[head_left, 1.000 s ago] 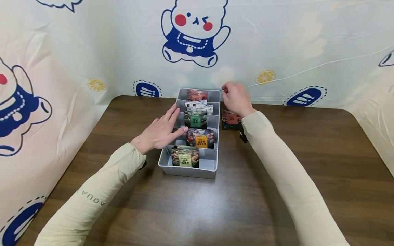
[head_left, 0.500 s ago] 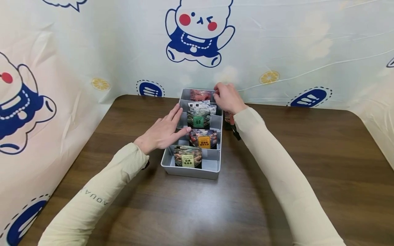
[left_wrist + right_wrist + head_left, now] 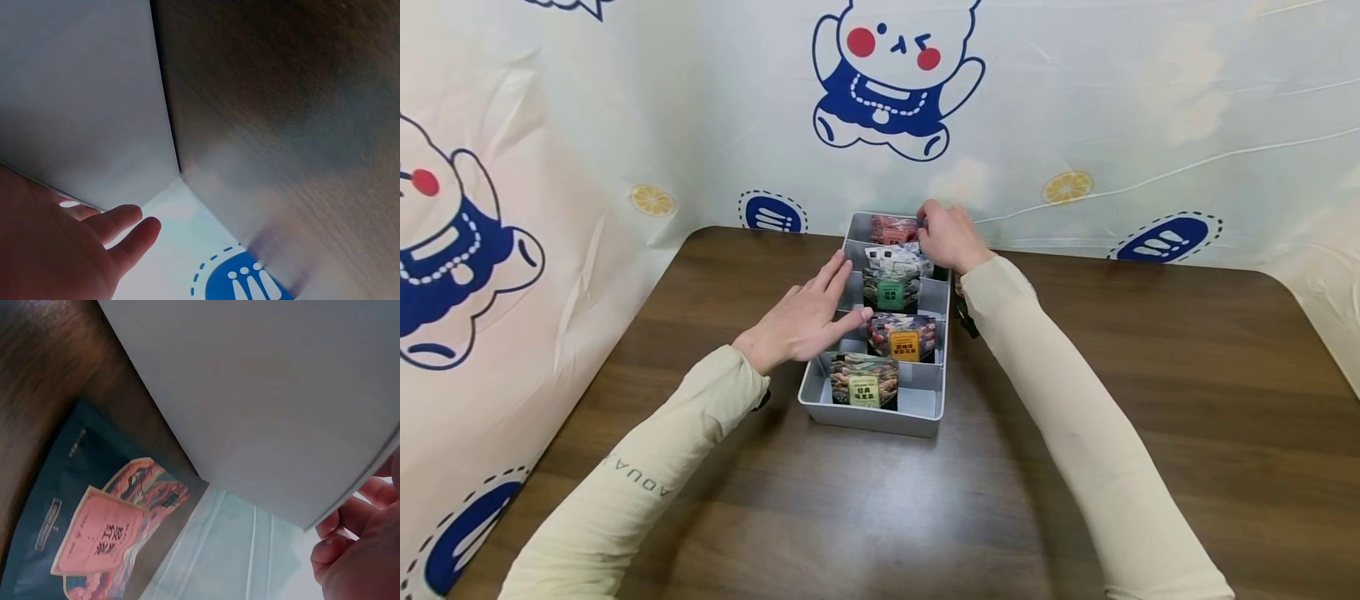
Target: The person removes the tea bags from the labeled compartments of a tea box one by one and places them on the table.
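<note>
A grey divided box (image 3: 872, 420) stands on the table, with tea packets upright in its compartments. My left hand (image 3: 797, 323) lies along the box's left rim, fingers straight and thumb reaching over the inside. My right hand (image 3: 953, 237) reaches over the back right rim, its bent fingertips beside the red tea packet (image 3: 891, 228) in the rearmost compartment. Whether they pinch that packet is hidden. Another tea packet (image 3: 103, 531), dark with a red label, lies on the table right of the box, mostly covered by my right wrist in the head view.
Further forward in the box are white packets (image 3: 889, 257), a green-label packet (image 3: 891, 292), an orange-label packet (image 3: 902, 340) and a pale-yellow-label packet (image 3: 863, 390). A patterned curtain (image 3: 700, 108) hangs close behind the wooden table (image 3: 880, 508).
My right hand has moved left, from beside the box to over its rear compartment. My left hand keeps its place on the rim. The head view has shifted slightly.
</note>
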Demonstrator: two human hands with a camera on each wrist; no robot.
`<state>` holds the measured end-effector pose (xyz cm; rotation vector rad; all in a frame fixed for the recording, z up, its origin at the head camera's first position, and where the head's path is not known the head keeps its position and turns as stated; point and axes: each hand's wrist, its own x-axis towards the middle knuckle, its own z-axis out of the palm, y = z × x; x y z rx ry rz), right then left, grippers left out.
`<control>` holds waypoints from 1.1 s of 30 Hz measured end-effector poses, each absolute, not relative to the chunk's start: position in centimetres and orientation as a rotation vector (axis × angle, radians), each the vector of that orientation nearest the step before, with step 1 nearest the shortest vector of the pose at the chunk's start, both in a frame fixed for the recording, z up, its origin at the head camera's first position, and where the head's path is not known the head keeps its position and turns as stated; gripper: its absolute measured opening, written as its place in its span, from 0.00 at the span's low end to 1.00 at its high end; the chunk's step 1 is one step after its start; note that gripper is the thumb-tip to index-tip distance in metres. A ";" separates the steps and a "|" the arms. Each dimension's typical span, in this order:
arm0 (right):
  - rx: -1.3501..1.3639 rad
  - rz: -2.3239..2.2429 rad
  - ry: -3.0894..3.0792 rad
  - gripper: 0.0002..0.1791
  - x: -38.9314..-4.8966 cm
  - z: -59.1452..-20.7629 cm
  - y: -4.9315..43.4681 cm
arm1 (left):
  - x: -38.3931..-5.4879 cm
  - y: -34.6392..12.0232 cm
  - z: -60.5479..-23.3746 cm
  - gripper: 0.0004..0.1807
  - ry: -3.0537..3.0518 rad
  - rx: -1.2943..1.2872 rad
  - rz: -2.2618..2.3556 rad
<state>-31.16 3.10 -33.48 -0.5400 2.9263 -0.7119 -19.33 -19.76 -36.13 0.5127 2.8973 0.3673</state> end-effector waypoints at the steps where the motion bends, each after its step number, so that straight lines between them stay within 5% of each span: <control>1: -0.541 -0.722 2.923 0.21 -31.2 -33.5 3.1 | -19.3 -19.7 -36.1 0.52 2.896 0.511 0.368; 33: -0.580 -0.958 2.745 0.18 -31.3 -34.1 3.8 | -19.3 -19.7 -36.1 0.51 2.916 0.521 0.385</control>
